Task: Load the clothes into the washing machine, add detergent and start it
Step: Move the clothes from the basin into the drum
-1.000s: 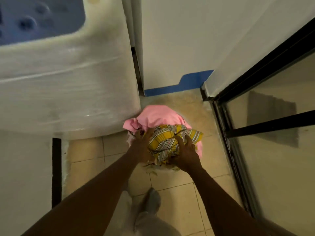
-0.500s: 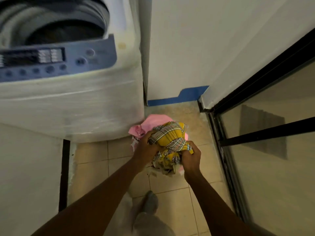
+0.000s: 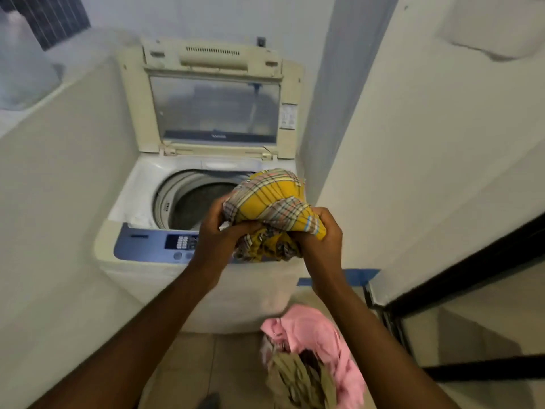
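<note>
I hold a bundled yellow plaid cloth (image 3: 274, 202) in both hands, up over the front right part of the washing machine (image 3: 188, 261). My left hand (image 3: 219, 231) is clenched on the left side of the bundle and my right hand (image 3: 320, 234) is clenched on its right side, fingers curled into the folds. Loose ends of the cloth hang down between my hands, in front of the blue control panel (image 3: 156, 242).

The machine is a top loader with its lid (image 3: 213, 98) standing upright at the back. The lid has a clear window, and along the window's lower edge runs a dark strip with a small white word that is too blurred for me to read. A white sticker (image 3: 288, 116) with fine print sits on the lid's right frame; its text is too small to make out. The drum (image 3: 194, 205) is open below the bundle and looks dark inside. On the control panel I see a small block of pale buttons and two round buttons under it, with no writing I can read.

On the tiled floor (image 3: 212, 367) just in front of the machine, under my right forearm, lies the rest of the laundry: a pink garment (image 3: 312, 332) and a crumpled olive one (image 3: 298, 379) touching it. A white wall (image 3: 427, 143) rises on my right, with a blue strip (image 3: 354, 274) at its foot.
</note>
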